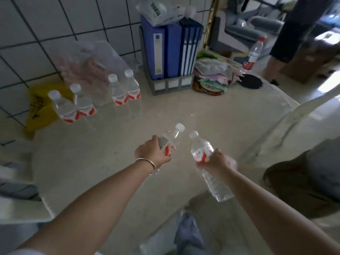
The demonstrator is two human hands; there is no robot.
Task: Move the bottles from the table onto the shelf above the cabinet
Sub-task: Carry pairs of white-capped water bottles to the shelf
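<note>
At lower centre of the frame the left hand (pixel 153 152), a thin metal bangle (pixel 147 163) on its wrist, has its fingers wrapped round a clear plastic water bottle with a red-and-white label (pixel 170 142), tilted with its white cap toward the upper right. Just beside it the right hand (pixel 219 161) grips a second clear water bottle with the same label (pixel 204 153) at its middle, cap pointing up-left, base hanging over the near table edge. The two caps are near each other but apart.

Four more small clear bottles stand upright at left of centre: a pair of bottles (pixel 73 105) touching, in front of a crumpled yellow plastic bag (pixel 39 109), and another pair of bottles (pixel 124 89) further back, before a loose clear plastic wrap (pixel 86 61). At upper centre a grey file rack (pixel 171 83) holds blue ring binders (pixel 169 46), topped by a white plastic bag (pixel 160 11). Right of it lies a heap of pastel cloths (pixel 213 76), a black round object (pixel 252 80) and a taller red-capped bottle (pixel 253 54).

The pale beige tabletop (pixel 103 148) is bare between the hands and the standing bottles. Its right edge runs diagonally from upper right to lower centre. White tiles with dark grout (pixel 46 34) back the table at upper left.
</note>
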